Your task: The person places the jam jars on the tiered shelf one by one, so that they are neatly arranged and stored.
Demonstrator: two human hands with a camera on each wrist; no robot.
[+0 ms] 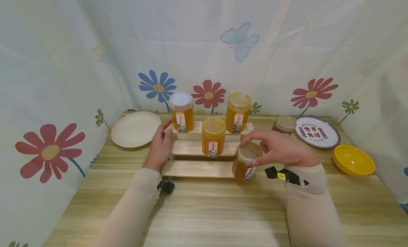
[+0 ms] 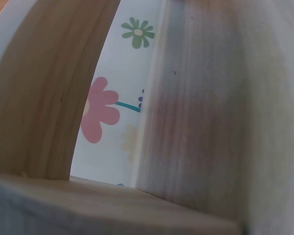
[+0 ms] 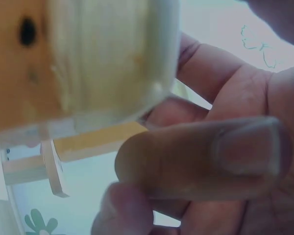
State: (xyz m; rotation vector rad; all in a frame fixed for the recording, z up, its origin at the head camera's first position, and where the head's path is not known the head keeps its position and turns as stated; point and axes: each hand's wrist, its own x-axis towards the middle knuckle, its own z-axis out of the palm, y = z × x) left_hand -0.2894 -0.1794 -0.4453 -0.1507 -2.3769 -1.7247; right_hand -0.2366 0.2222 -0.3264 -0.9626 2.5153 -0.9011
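My right hand [image 1: 280, 147] pinches a jar [image 1: 243, 169] of brownish-amber contents by its pale lid, between thumb and fingers. That jar is at the right end of the lowest step of a three-step wooden stand [image 1: 197, 169]; whether its base touches wood cannot be told. In the right wrist view the jar [image 3: 112, 58] fills the upper left, beside the fingers. My left hand [image 1: 160, 147] holds the stand's left end, its far fingers partly hidden. On the top step are a white-lidded honey-coloured jar [image 1: 185, 121] and a yellow-lidded one [image 1: 236, 119]; another jar [image 1: 213, 144] stands on the middle step.
A further jar [image 1: 284, 124] stands behind my right hand, partly covered by it. Beside it are a white plate with red characters [image 1: 331, 142] and a yellow bowl [image 1: 353, 160]. At the left lies a cream plate [image 1: 135, 130]. A flowered curtain [image 1: 197, 52] hangs behind the table.
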